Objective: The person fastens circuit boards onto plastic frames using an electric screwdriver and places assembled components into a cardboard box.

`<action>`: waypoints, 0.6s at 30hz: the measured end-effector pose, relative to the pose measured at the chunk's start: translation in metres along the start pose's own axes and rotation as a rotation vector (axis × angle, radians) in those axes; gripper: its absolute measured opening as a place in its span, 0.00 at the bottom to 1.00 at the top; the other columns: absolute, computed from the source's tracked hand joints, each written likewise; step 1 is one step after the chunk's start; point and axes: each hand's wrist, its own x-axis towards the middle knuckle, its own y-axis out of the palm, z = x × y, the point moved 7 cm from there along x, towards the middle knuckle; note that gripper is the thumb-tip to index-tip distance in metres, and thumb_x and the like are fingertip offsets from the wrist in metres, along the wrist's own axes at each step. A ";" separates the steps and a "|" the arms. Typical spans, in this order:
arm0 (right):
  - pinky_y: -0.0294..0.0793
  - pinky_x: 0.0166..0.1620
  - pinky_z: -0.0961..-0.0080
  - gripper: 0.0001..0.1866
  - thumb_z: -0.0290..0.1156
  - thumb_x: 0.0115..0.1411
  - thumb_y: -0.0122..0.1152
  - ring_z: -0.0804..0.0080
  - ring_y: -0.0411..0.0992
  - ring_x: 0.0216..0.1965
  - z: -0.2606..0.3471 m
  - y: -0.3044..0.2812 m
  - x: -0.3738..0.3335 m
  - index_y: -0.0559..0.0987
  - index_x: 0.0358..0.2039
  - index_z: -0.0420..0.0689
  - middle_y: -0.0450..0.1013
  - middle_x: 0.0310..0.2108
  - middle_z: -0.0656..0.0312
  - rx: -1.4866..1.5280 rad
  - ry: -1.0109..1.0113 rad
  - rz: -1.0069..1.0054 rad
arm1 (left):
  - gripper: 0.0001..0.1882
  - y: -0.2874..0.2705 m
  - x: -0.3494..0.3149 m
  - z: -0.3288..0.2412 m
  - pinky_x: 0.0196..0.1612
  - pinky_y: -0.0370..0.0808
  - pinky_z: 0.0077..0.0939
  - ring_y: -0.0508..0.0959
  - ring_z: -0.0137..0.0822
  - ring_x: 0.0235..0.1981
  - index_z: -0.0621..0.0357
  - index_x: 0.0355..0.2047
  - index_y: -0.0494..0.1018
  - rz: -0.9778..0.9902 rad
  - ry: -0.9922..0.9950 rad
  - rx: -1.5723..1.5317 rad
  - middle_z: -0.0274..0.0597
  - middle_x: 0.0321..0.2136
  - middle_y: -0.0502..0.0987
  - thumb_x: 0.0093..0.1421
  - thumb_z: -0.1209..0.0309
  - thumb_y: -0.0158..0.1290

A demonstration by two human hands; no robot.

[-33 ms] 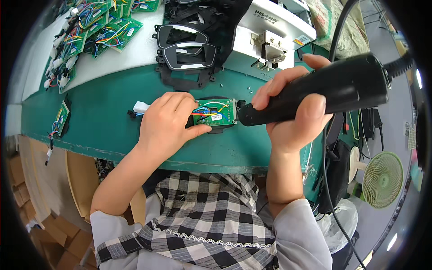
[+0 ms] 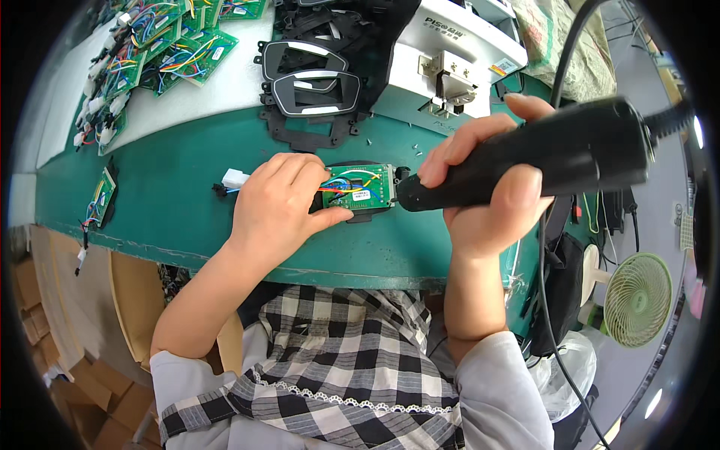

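On the green tabletop lies a green circuit board (image 2: pixel 373 189) with coloured wires, set in a dark plastic frame (image 2: pixel 363 218). My left hand (image 2: pixel 281 195) grips its left end, thumb along the near edge and fingers curled over the far side. A white connector plug (image 2: pixel 235 178) sticks out left of that hand. My right hand (image 2: pixel 491 180) is wrapped round a black electric screwdriver (image 2: pixel 577 150), held slanting. The driver's front end (image 2: pixel 411 193) is at the board's right edge; its bit is not visible, so I cannot tell whether it touches.
Behind the board are stacked black bezels (image 2: pixel 315 94) and a white screw feeder machine (image 2: pixel 442 75). A few loose screws (image 2: pixel 417 150) lie before it. Wired boards (image 2: pixel 176 56) pile up at far left; another wired board (image 2: pixel 101 199) lies nearer. A cable (image 2: pixel 546 300) hangs beside a green fan (image 2: pixel 639 300).
The rear end of the electric screwdriver has dipped slightly, and my right hand has tilted a little with it. My left hand and the circuit board stay in place.
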 end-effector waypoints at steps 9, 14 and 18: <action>0.73 0.22 0.69 0.41 0.61 0.54 0.57 0.65 0.68 0.16 -0.003 -0.004 -0.008 0.58 0.52 0.38 0.67 0.23 0.54 -0.001 -0.001 -0.079 | 0.23 -0.001 0.000 0.000 0.39 0.74 0.33 0.76 0.41 0.36 0.60 0.31 0.74 0.010 -0.003 0.001 0.40 0.34 0.77 0.37 0.61 0.68; 0.73 0.22 0.68 0.39 0.61 0.54 0.57 0.66 0.68 0.17 -0.004 0.003 -0.009 0.59 0.52 0.41 0.68 0.23 0.54 0.030 0.017 0.064 | 0.23 -0.004 -0.004 0.001 0.39 0.73 0.32 0.76 0.41 0.37 0.61 0.33 0.76 0.014 0.005 -0.018 0.39 0.35 0.77 0.38 0.62 0.67; 0.72 0.21 0.68 0.39 0.61 0.54 0.55 0.66 0.68 0.16 -0.008 -0.004 -0.008 0.59 0.52 0.40 0.67 0.22 0.54 0.089 0.009 0.057 | 0.22 -0.005 -0.004 -0.003 0.38 0.73 0.32 0.75 0.40 0.36 0.62 0.33 0.77 0.010 0.025 -0.017 0.38 0.36 0.77 0.39 0.63 0.67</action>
